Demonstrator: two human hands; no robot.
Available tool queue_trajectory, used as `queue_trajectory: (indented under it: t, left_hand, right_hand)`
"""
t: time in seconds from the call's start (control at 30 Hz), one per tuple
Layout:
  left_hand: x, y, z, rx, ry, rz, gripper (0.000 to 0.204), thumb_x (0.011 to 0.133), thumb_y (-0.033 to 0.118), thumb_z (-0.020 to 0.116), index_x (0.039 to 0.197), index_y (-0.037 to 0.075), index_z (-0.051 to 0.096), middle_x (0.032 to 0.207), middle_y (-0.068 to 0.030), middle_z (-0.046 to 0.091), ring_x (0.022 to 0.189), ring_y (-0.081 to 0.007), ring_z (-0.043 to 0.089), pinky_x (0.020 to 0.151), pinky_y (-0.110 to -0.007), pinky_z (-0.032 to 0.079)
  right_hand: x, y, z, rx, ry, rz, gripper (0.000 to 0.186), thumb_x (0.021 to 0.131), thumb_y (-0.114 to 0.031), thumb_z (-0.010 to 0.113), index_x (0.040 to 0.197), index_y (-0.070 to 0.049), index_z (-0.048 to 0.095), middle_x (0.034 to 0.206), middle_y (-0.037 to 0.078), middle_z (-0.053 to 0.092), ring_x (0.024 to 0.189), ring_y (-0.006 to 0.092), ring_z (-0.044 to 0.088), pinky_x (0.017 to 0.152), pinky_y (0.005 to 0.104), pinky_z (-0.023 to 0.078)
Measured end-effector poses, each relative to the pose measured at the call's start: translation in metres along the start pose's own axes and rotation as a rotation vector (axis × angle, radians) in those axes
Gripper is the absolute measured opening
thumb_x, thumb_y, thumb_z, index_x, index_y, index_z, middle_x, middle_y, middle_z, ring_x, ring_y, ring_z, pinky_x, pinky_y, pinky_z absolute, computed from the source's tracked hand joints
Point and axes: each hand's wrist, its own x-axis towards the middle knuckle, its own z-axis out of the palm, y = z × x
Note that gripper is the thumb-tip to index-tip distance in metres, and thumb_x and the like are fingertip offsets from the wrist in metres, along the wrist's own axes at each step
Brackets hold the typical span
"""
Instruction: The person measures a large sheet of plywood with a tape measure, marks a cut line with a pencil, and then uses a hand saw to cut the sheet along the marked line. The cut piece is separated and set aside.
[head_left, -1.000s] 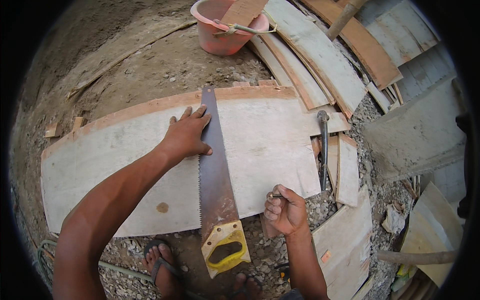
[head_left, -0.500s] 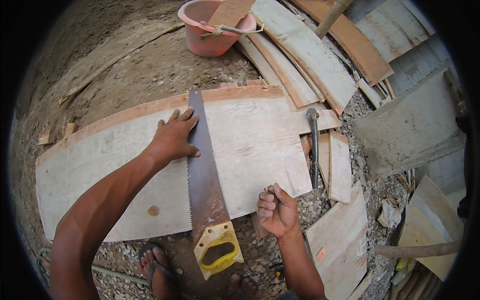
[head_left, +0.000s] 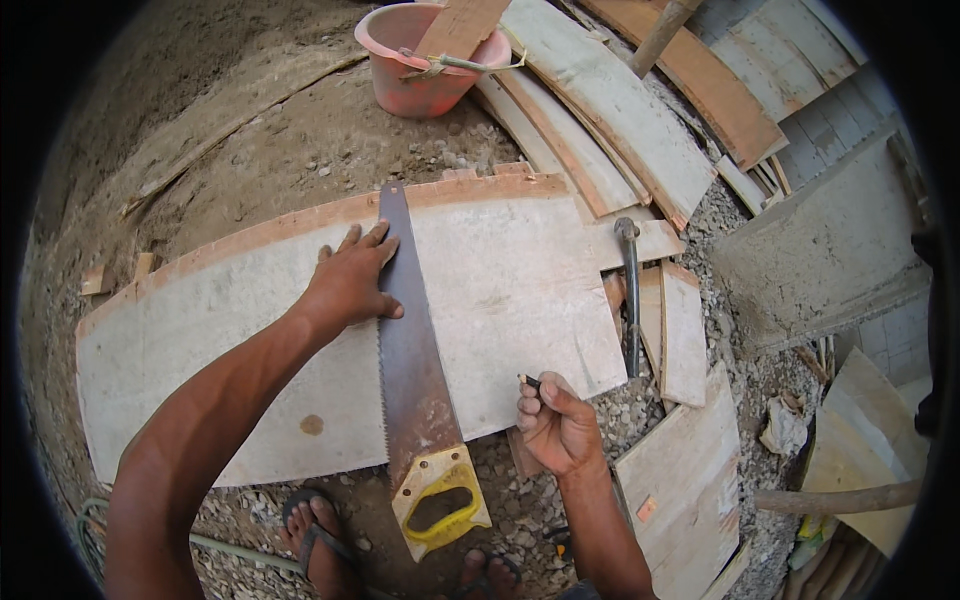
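While pinning saw [head_left: 405,340] flat on board [head_left: 500,300] with spread left hand [head_left: 345,285], keep pencil [head_left: 528,381], pinched in closed right hand [head_left: 560,430], tight along blade.

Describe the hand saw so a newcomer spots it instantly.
Find the wide pale board lying across the gravel. The saw lies across it, beside the left hand. Its dark toothed blade and yellow handle set it apart from the hammer at the board's right.

Probably an outdoor building site; gravel ground [head_left: 640,415]; stacked planks [head_left: 610,110].
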Motion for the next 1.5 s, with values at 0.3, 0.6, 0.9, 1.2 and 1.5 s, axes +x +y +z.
queue_trajectory:
  t: [0.3, 0.6, 0.9, 1.2, 1.5]
  left_hand:
    - [-0.001, -0.003, -0.001, 0.024, -0.028, 0.032, 0.097, 0.064, 0.037, 0.083, 0.145, 0.012, 0.036, 0.156, -0.0094, 0.024, 0.144, -0.0340, 0.020, 0.110, -0.063, 0.021]
    - [-0.004, -0.006, -0.001, 0.001, -0.022, 0.047, 0.096, 0.063, 0.040, 0.083, 0.144, 0.014, 0.039, 0.156, -0.0107, 0.022, 0.144, -0.0367, 0.017, 0.111, -0.063, 0.019]
    - [-0.008, -0.011, 0.000, 0.046, 0.003, 0.114, 0.084, 0.071, 0.043, 0.078, 0.142, 0.016, 0.042, 0.155, -0.0105, 0.025, 0.143, -0.0365, 0.020, 0.111, -0.061, 0.020]
    - [-0.011, -0.049, -0.019, -0.131, 0.033, 0.172, 0.050, 0.083, 0.034, 0.069, 0.126, 0.009, 0.059, 0.139, -0.0135, 0.049, 0.129, -0.0311, 0.044, 0.107, -0.042, 0.035]
    - [0.040, -0.096, -0.039, -0.147, 0.291, 0.022, 0.037, 0.093, 0.027, 0.054, 0.114, -0.001, 0.064, 0.122, -0.0202, 0.059, 0.115, -0.0357, 0.055, 0.099, -0.040, 0.043]
  right_hand:
    - [-0.018, -0.023, -0.012, -0.254, 0.284, -0.473, 0.015, 0.088, -0.012, 0.059, 0.097, -0.001, 0.060, 0.086, 0.012, 0.066, 0.073, 0.0219, 0.065, 0.061, 0.0352, 0.056]
    - [-0.060, -0.074, -0.109, -1.240, 1.061, -0.876, 0.008, 0.079, -0.007, 0.067, 0.082, 0.001, 0.065, 0.076, 0.005, 0.064, 0.069, 0.0137, 0.057, 0.068, 0.0292, 0.046]
    - [-0.060, -0.043, -0.110, -1.703, 1.056, -1.001, 0.014, 0.077, -0.008, 0.070, 0.085, 0.002, 0.065, 0.082, 0.013, 0.065, 0.074, 0.0260, 0.062, 0.077, 0.0361, 0.048]
    - [-0.103, 0.104, -0.040, -0.904, 0.219, 0.180, 0.031, 0.087, -0.005, 0.062, 0.118, 0.000, 0.061, 0.101, 0.007, 0.068, 0.090, 0.0164, 0.064, 0.078, 0.0308, 0.051]
    - [-0.121, 0.031, 0.013, -0.706, 0.252, -0.346, 0.039, 0.084, -0.030, 0.070, 0.100, 0.001, 0.052, 0.073, 0.006, 0.055, 0.064, 0.0155, 0.053, 0.062, 0.0294, 0.045]
